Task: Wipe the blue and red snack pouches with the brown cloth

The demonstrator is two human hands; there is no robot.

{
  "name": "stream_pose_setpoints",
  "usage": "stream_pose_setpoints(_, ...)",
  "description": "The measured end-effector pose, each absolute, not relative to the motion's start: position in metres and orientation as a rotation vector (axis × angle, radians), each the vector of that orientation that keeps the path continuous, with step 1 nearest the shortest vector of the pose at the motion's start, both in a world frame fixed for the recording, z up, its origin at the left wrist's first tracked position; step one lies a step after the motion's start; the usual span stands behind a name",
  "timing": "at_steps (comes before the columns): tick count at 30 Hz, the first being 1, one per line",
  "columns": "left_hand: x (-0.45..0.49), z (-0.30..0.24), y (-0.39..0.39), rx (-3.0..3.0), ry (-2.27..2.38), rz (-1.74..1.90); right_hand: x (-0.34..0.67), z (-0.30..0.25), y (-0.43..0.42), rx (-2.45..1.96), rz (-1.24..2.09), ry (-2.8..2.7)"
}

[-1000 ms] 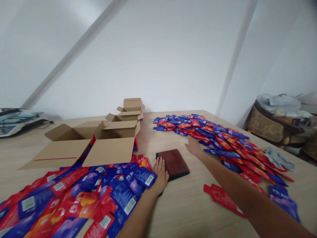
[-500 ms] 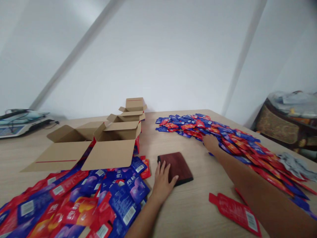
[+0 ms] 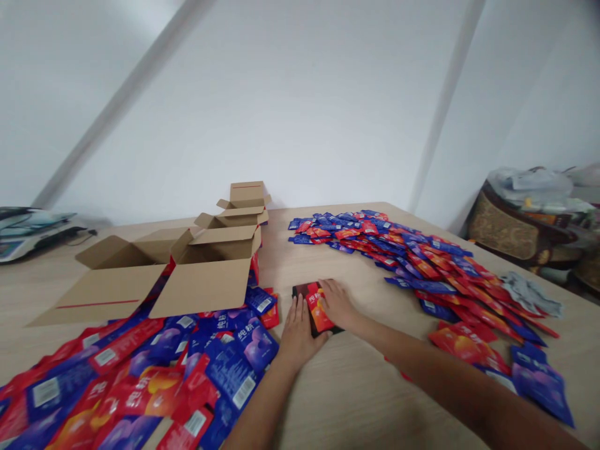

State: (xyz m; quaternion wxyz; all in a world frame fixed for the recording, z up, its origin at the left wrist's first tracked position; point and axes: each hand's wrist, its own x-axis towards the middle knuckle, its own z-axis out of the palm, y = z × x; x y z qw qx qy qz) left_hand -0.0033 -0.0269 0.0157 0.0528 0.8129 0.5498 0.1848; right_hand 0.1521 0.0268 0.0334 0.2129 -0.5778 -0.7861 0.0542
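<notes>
- Left hand (image 3: 296, 337): flat and unclenched, fingers laid over the left side of a dark pad (image 3: 300, 290), fingertips at a pouch's edge.
- Right hand (image 3: 336, 303): palm down, fingers lying over the pouch's right side; cannot tell whether it grips.
- Red pouch (image 3: 318, 311): between both hands, flat on top of the pad, printed face up.
- Pad rests on the counter (image 3: 347, 394), partly covered by pouch and hands.
- Left of left hand: heap of red and blue pouches (image 3: 154, 381); beyond it, open cartons (image 3: 201, 284).
- Right of right hand: second pouch heap (image 3: 417, 253), grey cloth (image 3: 529, 294) at its far side.
</notes>
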Motion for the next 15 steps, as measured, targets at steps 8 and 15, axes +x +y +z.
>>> stream_pose_setpoints(8, -0.002, 0.012, -0.027, 2.486, 1.664, 0.578, 0.132, 0.033, 0.046, -1.662, -0.145, -2.384)
stream_pose_setpoints(15, -0.003, 0.012, -0.025, 2.448, 1.693, 0.648, 0.133, 0.038, 0.047, -1.628, -0.179, -2.436)
